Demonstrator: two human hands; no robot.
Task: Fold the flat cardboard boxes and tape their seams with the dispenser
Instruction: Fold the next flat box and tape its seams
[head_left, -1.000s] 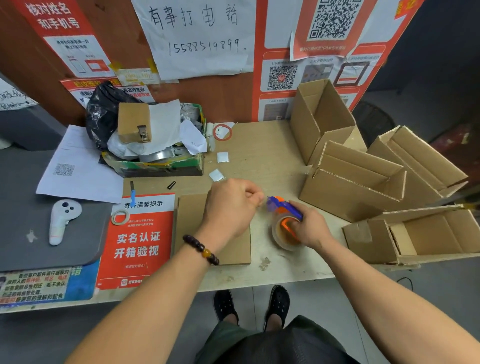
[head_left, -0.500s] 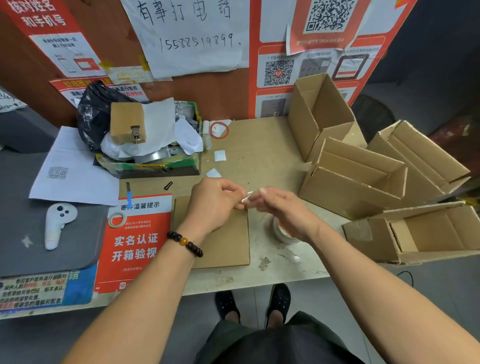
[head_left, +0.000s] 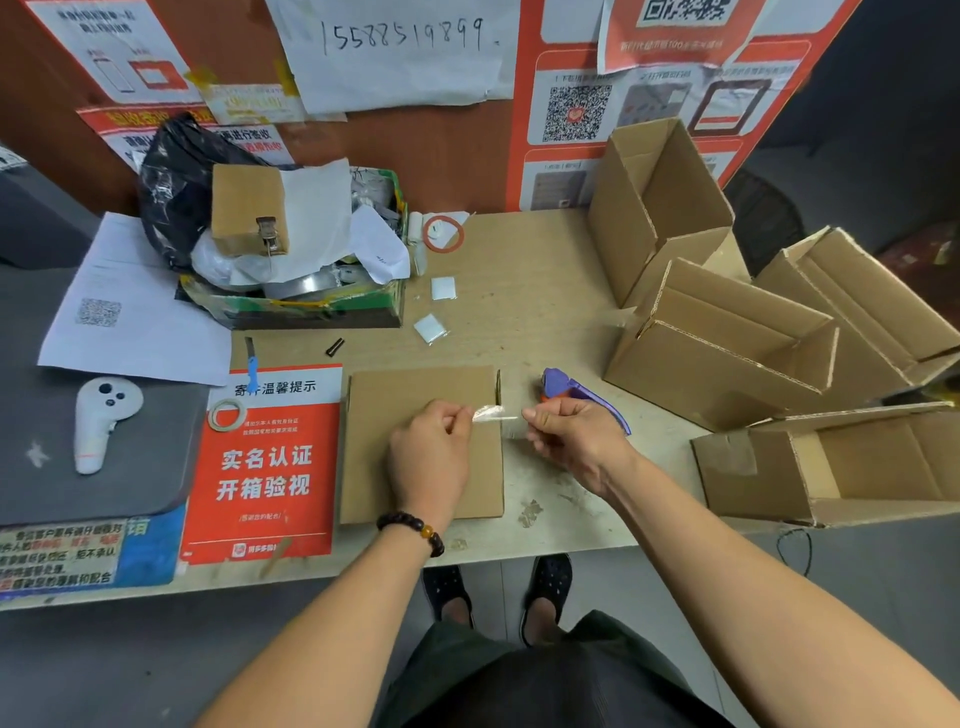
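While a short strip of clear, glossy tape (head_left: 491, 413) is stretched just above the centre of the frame, one end is pinched in the grip of the left hand (head_left: 431, 457) and the other in the grip of the right hand (head_left: 574, 441), fingers curled on it. Beneath the left hand a flat cardboard box (head_left: 395, 415) of matte brown, rectangular, is laid on the pale wood-grain counter (head_left: 530, 291). The tape dispenser (head_left: 569, 387), purple plastic with an orange part, is seen lying on the counter just behind the right hand, which touches no part of it. Folded boxes (head_left: 722, 358), open-topped with corrugated edges, are stacked at the right of the frame. A smooth white controller (head_left: 101, 421) is set on a grey mat at the left.

Half a second ago the two hands were nearly touching; now they are drawn apart with the tape between them, and the dispenser, then hidden by the right hand, is exposed.
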